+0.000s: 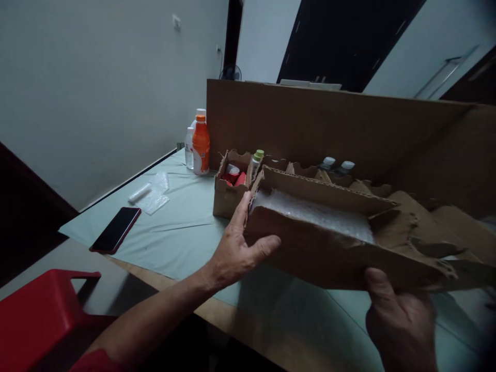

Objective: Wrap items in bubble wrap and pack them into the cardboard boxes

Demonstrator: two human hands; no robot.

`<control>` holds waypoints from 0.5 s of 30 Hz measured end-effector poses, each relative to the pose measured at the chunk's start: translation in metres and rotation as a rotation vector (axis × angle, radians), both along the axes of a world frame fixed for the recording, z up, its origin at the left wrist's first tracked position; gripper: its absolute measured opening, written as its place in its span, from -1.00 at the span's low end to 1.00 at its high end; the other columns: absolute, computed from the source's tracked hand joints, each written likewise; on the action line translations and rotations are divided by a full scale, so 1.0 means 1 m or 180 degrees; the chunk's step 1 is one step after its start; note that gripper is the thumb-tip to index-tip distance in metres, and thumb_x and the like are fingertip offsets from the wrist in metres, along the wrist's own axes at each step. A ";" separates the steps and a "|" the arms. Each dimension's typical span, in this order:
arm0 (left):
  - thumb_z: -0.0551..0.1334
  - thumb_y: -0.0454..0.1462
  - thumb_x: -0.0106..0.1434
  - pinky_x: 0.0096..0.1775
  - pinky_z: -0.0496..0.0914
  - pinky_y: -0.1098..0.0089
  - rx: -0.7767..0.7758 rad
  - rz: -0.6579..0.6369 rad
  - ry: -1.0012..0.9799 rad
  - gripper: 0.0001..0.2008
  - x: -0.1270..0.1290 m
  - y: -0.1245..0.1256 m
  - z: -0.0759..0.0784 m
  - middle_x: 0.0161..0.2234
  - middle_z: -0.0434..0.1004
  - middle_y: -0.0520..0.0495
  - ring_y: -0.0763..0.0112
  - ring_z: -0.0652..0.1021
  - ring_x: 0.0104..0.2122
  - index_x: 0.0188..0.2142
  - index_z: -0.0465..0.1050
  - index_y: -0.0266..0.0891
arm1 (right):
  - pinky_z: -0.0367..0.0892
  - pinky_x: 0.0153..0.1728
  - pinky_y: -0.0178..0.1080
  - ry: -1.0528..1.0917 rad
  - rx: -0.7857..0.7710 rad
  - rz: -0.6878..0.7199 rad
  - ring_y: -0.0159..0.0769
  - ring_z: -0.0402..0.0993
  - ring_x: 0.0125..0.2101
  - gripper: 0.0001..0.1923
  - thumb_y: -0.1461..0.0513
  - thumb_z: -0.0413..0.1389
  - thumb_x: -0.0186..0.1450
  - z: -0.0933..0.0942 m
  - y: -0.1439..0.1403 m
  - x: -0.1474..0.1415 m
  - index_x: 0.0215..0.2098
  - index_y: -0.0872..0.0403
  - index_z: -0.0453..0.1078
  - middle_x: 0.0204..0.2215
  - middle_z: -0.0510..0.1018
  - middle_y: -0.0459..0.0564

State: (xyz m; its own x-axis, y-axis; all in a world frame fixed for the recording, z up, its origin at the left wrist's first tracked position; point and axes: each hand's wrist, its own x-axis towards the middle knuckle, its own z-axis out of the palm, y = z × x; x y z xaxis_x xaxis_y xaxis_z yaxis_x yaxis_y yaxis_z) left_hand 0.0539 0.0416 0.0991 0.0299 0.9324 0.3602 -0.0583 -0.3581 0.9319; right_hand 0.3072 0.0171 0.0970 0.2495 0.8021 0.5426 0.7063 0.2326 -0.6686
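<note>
A torn brown cardboard tray (333,243), lined with bubble wrap (313,212), is held tilted above the table.

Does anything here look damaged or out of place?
Yes. The cardboard tray held by the left hand and right hand has a torn, ragged right end. Bubble wrap lies inside it.
</note>
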 end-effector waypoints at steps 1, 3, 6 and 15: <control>0.35 -0.08 0.21 0.25 0.29 0.17 -0.0039 -0.0003 -0.0036 -0.12 -0.002 -0.006 -0.002 0.31 0.27 -0.26 0.06 0.38 0.25 0.40 -0.03 -0.17 | 0.33 0.10 0.12 0.0060 -0.0002 -0.0045 0.10 0.52 -0.02 -0.46 -0.18 0.07 0.31 -0.001 -0.003 -0.002 -0.05 0.02 0.53 -0.20 0.65 0.10; 0.37 -0.08 0.19 0.22 0.33 0.14 -0.0257 0.0121 -0.0095 -0.11 -0.017 -0.019 -0.008 0.26 0.35 -0.28 0.04 0.43 0.20 0.39 -0.01 -0.20 | 0.40 0.03 0.06 0.0176 -0.0076 0.0266 0.06 0.56 -0.08 -0.45 -0.18 0.09 0.29 -0.005 -0.006 -0.019 -0.04 0.03 0.53 -0.21 0.65 0.10; 0.38 -0.02 0.16 0.12 0.42 0.14 -0.0478 0.0623 0.0007 -0.16 -0.047 -0.031 -0.010 0.12 0.50 -0.26 0.03 0.53 0.09 0.32 0.12 -0.27 | 0.45 -0.05 -0.06 0.0297 -0.0090 0.0964 -0.05 0.59 -0.13 -0.43 -0.17 0.09 0.31 -0.004 0.003 -0.053 -0.01 0.07 0.51 -0.23 0.67 0.09; 0.43 -0.08 0.15 0.29 0.21 0.01 0.0121 -0.0060 -0.0278 -0.08 0.008 -0.008 0.016 0.25 0.36 -0.21 -0.01 0.34 0.28 0.39 0.03 -0.10 | 0.30 0.13 0.07 0.0177 0.0179 -0.0518 0.13 0.44 0.11 -0.47 -0.16 0.11 0.31 0.005 -0.007 0.012 0.00 0.01 0.53 -0.11 0.62 0.16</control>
State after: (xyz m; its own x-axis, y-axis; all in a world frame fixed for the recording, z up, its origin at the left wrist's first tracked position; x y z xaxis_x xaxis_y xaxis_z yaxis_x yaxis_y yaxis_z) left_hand 0.0620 0.0335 0.1149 0.0142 0.9175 0.3974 -0.1458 -0.3913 0.9086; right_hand 0.3194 0.0098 0.1023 0.4043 0.7174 0.5673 0.7000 0.1564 -0.6968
